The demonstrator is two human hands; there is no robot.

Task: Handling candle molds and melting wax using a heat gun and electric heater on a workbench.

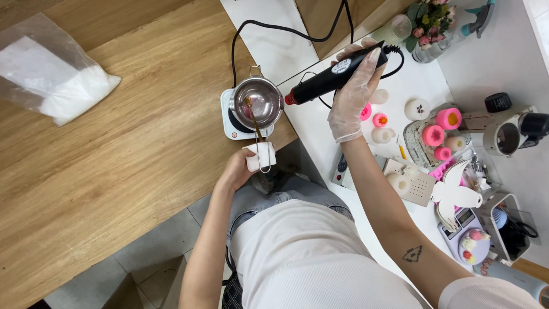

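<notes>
head view, looking down. far left: a clear plastic bag (pixel 51 68) of white powder, slumped and creased, on the wood-grain bench (pixel 114 171). at the bench's right edge: a small white square hotplate (pixel 231 123) with a black cord, carrying a polished steel pot (pixel 257 102), round, with a wire handle pointing toward the person; a thin stick leans inside it over a dark reddish residue. left hand (pixel 237 169): bare, forearm raised from the lap, grip closed on the pot's wire handle through a folded white pad (pixel 260 155). right hand (pixel 354 97): in a thin translucent glove, wrist bent, fingers wrapped around a black cylindrical heat tool (pixel 334 77) with a red nozzle; the nozzle points left at the pot, near its rim but apart from it. the forearm bears a small triangular tattoo. right: a white bench (pixel 320 123) with small white moulded candles (pixel 417 109), pink silicone moulds (pixel 449 118), a white bird-shaped cutout (pixel 454 194), a lilac scale (pixel 472 237), a glass vase of pink flowers (pixel 426 26), and black-and-white appliances at the edge.
</notes>
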